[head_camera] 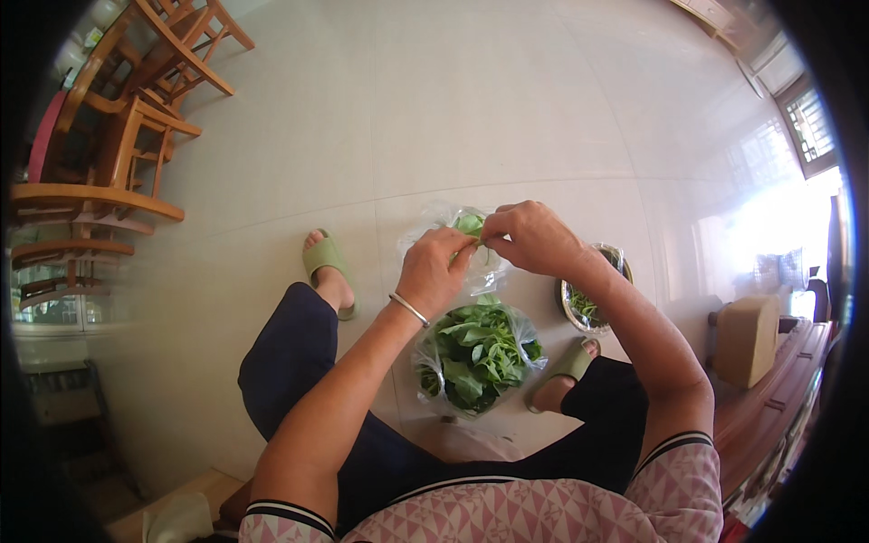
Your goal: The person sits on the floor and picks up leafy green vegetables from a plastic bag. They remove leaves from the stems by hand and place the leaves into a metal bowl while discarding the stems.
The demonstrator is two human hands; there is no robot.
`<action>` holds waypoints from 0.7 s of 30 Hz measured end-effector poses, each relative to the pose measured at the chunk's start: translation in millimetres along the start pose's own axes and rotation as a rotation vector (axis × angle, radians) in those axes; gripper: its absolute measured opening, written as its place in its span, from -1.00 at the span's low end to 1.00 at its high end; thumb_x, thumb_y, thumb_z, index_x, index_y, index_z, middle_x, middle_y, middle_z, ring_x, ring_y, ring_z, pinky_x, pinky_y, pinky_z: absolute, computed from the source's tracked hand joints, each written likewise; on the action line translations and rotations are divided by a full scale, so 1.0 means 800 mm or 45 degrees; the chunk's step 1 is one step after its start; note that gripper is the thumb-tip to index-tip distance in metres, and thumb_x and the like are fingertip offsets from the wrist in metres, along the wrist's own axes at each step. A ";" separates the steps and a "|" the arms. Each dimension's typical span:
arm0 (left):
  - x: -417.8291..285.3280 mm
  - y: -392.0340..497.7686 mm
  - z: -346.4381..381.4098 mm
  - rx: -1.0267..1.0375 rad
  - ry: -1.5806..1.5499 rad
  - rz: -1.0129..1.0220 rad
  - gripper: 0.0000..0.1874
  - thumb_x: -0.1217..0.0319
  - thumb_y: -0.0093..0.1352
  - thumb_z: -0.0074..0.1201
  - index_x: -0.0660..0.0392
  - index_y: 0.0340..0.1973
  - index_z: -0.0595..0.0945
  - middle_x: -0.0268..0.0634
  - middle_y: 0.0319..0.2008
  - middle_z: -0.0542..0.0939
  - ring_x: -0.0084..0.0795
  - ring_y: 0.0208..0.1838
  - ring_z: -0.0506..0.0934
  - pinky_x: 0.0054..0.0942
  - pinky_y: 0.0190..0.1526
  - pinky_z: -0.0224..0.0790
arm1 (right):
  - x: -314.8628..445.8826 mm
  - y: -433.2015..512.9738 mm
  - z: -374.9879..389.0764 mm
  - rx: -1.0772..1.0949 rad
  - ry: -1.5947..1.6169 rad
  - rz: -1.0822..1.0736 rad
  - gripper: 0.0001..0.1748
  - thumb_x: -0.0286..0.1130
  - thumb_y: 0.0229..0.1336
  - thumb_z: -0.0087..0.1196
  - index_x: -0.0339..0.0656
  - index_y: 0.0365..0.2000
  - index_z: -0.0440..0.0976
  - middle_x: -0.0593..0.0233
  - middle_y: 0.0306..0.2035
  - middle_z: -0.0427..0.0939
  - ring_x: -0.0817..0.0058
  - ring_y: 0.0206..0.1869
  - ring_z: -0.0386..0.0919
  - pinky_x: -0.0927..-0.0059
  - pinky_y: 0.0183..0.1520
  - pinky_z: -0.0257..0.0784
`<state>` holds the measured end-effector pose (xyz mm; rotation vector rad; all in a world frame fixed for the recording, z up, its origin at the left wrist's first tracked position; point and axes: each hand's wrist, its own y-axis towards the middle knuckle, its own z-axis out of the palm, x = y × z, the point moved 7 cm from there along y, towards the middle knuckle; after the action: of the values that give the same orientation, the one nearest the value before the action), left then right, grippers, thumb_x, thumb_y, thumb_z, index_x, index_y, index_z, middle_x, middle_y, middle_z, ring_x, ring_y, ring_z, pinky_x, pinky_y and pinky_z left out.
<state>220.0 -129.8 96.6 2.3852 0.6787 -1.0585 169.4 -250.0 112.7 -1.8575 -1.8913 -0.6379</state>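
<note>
My left hand [438,268], with a silver bangle at the wrist, pinches the stem of a leafy green sprig [468,224]. Fingertip to fingertip with it, my right hand [533,234] pinches the same stem. Beneath both hands a clear plastic bag [492,277] lies on the floor; its contents are largely hidden. Nearer to me, an open clear bag is heaped with leafy greens [478,353]. To the right, partly behind my right forearm, stands a round container [567,309] with a clear plastic liner and green stems [584,305] inside.
My feet, in green slippers [322,254], rest on the tiled floor [475,102] either side of the bags. Wooden chairs [129,149] and a table stand at the left. A tan padded stool or box [747,339] and a reddish wooden piece of furniture [774,407] are at the right.
</note>
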 end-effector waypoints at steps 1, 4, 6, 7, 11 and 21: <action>0.001 0.001 0.000 0.036 0.017 0.000 -0.87 0.49 0.25 0.09 0.25 -0.31 0.64 -0.14 -0.35 0.61 -0.15 -0.29 0.56 -0.33 -0.26 0.41 | 0.007 -0.001 -0.008 -0.014 -0.035 -0.008 -0.88 -0.43 -0.05 0.02 -0.20 -0.50 0.55 0.16 -0.48 0.57 0.14 -0.41 0.54 0.16 -0.30 0.46; -0.011 0.004 -0.010 -0.012 0.088 0.155 -0.89 0.49 0.25 0.08 0.25 -0.36 0.64 -0.17 -0.43 0.60 -0.15 -0.34 0.54 -0.30 -0.30 0.39 | 0.022 0.001 -0.019 -0.022 -0.173 -0.011 -0.90 -0.44 -0.03 0.05 -0.22 -0.50 0.53 0.17 -0.48 0.55 0.13 -0.42 0.53 0.17 -0.32 0.44; -0.014 0.008 -0.017 -0.047 0.098 0.166 -0.91 0.51 0.25 0.07 0.25 -0.38 0.63 -0.16 -0.45 0.59 -0.16 -0.36 0.53 -0.31 -0.33 0.39 | 0.030 0.005 -0.024 -0.067 -0.218 -0.020 -0.91 -0.44 -0.02 0.05 -0.23 -0.51 0.51 0.18 -0.48 0.53 0.14 -0.43 0.53 0.18 -0.34 0.44; -0.016 0.011 -0.021 -0.073 0.094 0.179 -0.91 0.51 0.25 0.06 0.25 -0.39 0.63 -0.16 -0.46 0.59 -0.16 -0.36 0.53 -0.31 -0.34 0.39 | 0.033 0.007 -0.028 -0.117 -0.211 -0.032 -0.90 -0.44 -0.01 0.03 -0.23 -0.53 0.50 0.18 -0.49 0.52 0.14 -0.44 0.53 0.18 -0.35 0.45; 0.002 0.016 -0.035 -0.233 -0.180 -0.104 -0.89 0.52 0.28 0.06 0.29 -0.34 0.64 -0.19 -0.47 0.61 -0.47 -0.41 0.55 -0.52 -0.42 0.37 | 0.043 0.016 -0.041 -0.359 -0.116 -0.041 -0.88 -0.44 0.03 0.01 -0.23 -0.54 0.48 0.19 -0.50 0.51 0.14 -0.46 0.52 0.19 -0.37 0.46; 0.040 0.014 -0.021 -0.188 -1.237 -0.734 -0.80 0.45 0.36 0.01 0.30 -0.22 0.65 -0.32 -0.36 0.63 -0.57 -0.31 0.55 -0.59 -0.21 0.41 | 0.040 0.030 -0.028 -0.560 0.122 0.037 -0.92 -0.49 0.00 0.10 -0.26 -0.45 0.55 0.15 -0.48 0.53 0.18 -0.47 0.53 0.30 -0.39 0.45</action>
<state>254.8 -120.8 84.4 1.2715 0.9977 -2.0706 191.9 -237.2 150.0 -2.0609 -1.7596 -1.1881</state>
